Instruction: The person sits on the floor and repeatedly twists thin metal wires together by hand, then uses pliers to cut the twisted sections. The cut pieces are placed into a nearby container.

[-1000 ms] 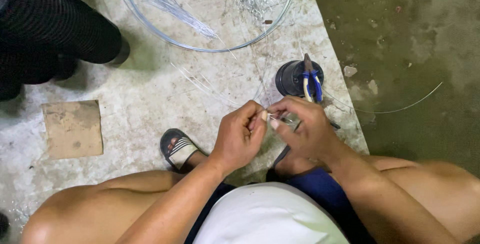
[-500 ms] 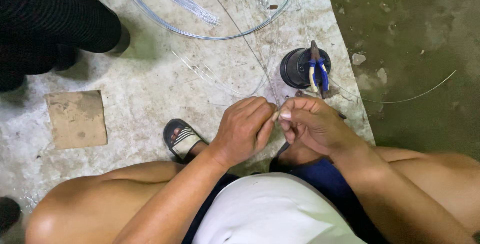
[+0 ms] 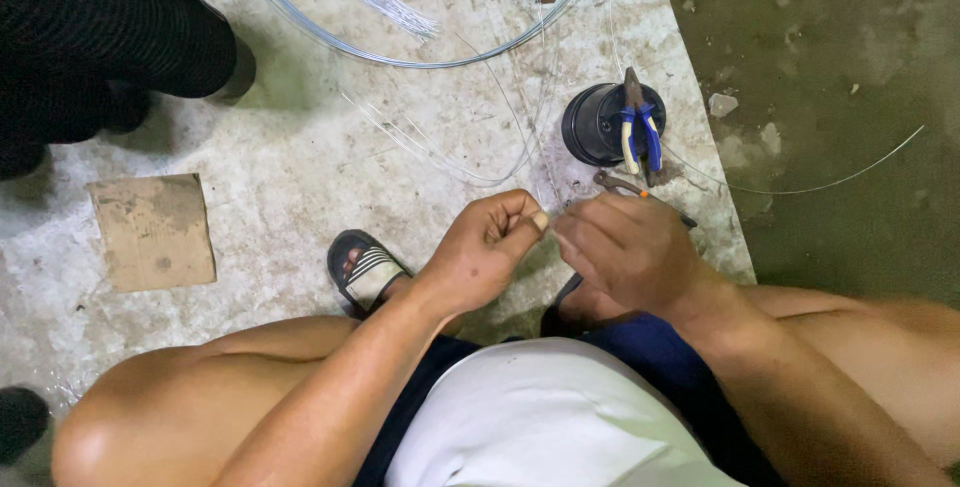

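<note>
- Concrete floor (image 3: 300, 157), pale and gritty, carries everything; a big wire hoop (image 3: 420, 57) lies at the far edge.
- Black pot (image 3: 600, 125) with blue-and-yellow pliers (image 3: 638, 127) sits just beyond the right hand (image 3: 630, 252).
- Left hand (image 3: 490, 247) faces it, thumbs nearly touching.
- Thin wire (image 3: 545, 162) runs away from both grips, pinched between them, it seems; the pinch itself is hidden.

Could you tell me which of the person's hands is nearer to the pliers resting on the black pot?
Right. The right hand lies just below the pliers on the black pot; the left hand is farther off, down and to the left.
</note>
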